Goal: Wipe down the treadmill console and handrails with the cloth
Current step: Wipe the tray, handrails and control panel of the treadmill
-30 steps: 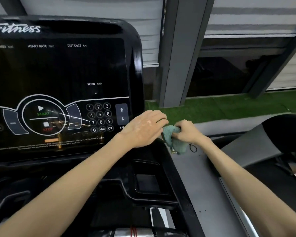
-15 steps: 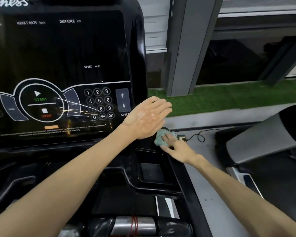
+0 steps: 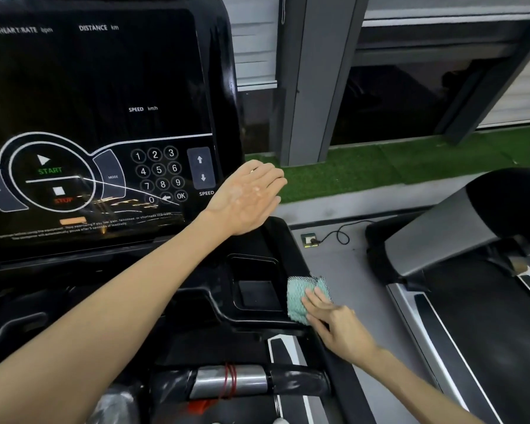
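Observation:
The black treadmill console (image 3: 104,87) fills the left, with a start/stop dial and number keypad on its screen. My left hand (image 3: 247,197) hovers flat with fingers together by the screen's lower right corner, holding nothing. A teal knitted cloth (image 3: 299,296) lies on the console's right side rail (image 3: 291,243), beside a recessed cup tray (image 3: 256,286). My right hand (image 3: 334,322) presses flat fingers onto the cloth. A front handlebar (image 3: 233,382) with a silver sensor band and red cord runs across the bottom.
A second treadmill (image 3: 471,270) stands to the right across a grey floor strip. A floor socket with a black cable (image 3: 311,240) sits between the machines. Green artificial turf (image 3: 380,169) and a grey pillar (image 3: 315,81) lie beyond.
My right hand has slid the cloth back along the console's right rail toward me. My left hand opened flat and stayed near the keypad. The view tilted downward.

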`<state>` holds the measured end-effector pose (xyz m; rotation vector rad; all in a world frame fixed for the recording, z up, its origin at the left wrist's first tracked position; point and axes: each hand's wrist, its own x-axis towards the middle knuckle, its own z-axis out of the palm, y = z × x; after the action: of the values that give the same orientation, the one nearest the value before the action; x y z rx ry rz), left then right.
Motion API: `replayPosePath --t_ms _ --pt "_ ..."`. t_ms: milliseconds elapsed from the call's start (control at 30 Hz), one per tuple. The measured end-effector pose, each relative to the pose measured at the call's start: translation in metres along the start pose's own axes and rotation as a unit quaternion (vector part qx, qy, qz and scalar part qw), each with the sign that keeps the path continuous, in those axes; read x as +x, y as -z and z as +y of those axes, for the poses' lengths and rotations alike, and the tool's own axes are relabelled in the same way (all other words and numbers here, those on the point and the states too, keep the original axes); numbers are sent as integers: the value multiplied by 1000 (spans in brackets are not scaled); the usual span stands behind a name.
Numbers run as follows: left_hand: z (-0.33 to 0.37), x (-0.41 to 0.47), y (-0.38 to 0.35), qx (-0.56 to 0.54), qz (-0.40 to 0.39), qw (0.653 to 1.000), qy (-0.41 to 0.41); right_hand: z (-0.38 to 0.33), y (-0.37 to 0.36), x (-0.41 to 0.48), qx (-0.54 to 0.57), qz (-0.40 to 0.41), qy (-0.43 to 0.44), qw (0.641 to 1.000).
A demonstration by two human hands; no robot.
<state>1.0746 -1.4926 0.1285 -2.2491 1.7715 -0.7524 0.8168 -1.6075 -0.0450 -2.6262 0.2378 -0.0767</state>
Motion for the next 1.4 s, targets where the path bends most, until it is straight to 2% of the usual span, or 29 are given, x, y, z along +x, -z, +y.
replayPosePath --t_ms 367,567,767,900,1000,1133,1300,1400 --pt "-1 -5 -2 2 -6 1000 -14 0 -5 -36 15 26 -5 1000" --pt "1 -8 2 -14 -4 1000 -16 -18 7 -24 -68 -55 -26 996" --pt "4 -14 6 -42 -27 999 -19 -54 -8 13 40 -1 -54 998" --pt "1 -20 9 -74 -30 997 -24 -93 -31 51 132 -18 46 990" --pt "0 -26 13 -104 -25 994 -17 -109 -39 72 126 -39 83 988" --pt "1 -33 16 -112 -11 994 -4 -112 -44 74 142 -14 59 988" --pt "4 -38 17 -132 -7 991 4 -129 -43 115 158 37 -25 986" --pt "4 -39 17 -131 -5 991 7 -122 -39 118 153 26 -12 988"
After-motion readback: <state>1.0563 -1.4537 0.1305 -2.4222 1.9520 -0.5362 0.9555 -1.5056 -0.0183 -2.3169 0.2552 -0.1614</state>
